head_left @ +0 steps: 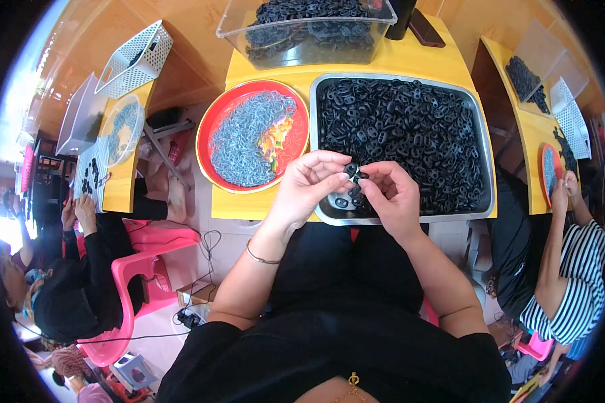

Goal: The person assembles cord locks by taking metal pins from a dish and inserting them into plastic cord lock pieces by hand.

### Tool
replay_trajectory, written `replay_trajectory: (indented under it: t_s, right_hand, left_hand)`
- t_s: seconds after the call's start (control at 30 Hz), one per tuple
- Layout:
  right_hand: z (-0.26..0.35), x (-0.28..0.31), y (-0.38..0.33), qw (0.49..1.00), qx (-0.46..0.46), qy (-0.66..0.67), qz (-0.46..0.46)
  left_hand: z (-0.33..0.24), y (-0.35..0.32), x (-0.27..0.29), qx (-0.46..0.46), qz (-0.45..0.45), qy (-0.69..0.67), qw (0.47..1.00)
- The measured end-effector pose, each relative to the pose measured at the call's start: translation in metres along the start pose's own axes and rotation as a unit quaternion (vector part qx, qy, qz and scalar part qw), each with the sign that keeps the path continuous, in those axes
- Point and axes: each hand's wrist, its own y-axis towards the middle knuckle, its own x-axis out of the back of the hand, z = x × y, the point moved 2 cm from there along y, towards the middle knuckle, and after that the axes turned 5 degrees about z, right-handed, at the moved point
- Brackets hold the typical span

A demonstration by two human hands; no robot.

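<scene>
My left hand (310, 187) and my right hand (391, 200) meet over the near left part of a metal tray (489, 154). Between their fingertips is a small black two-holed piece (351, 170); both hands pinch it. The fingers partly cover it, so whether a metal part is in it cannot be made out. Many like black pieces (403, 127) fill the tray, and a few lie on its bare bottom just below my fingers. Left of the tray, a round red plate (207, 144) with a yellow rim holds a heap of small silvery metal pieces (245, 144).
Behind the tray stands a clear plastic bin (302, 54) with more black pieces. A dark phone (426, 29) lies at the back right beside a dark cylinder (400, 19). People work at yellow tables on both sides. A pink chair (124, 282) and cables are at lower left.
</scene>
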Motion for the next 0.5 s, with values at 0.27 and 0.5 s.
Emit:
replay_trajectory:
  t_s: [0.27, 0.5]
  right_hand:
    - [0.0012, 0.0011, -0.0005, 1.000, -0.001, 0.016, 0.007]
    - [0.0035, 0.0008, 0.0011, 0.999, -0.013, 0.031, 0.008]
  left_hand:
    - [-0.0029, -0.0010, -0.0020, 0.000, 0.003, 0.030, 1.000]
    - [-0.0024, -0.0004, -0.0013, -0.010, 0.004, 0.032, 0.999]
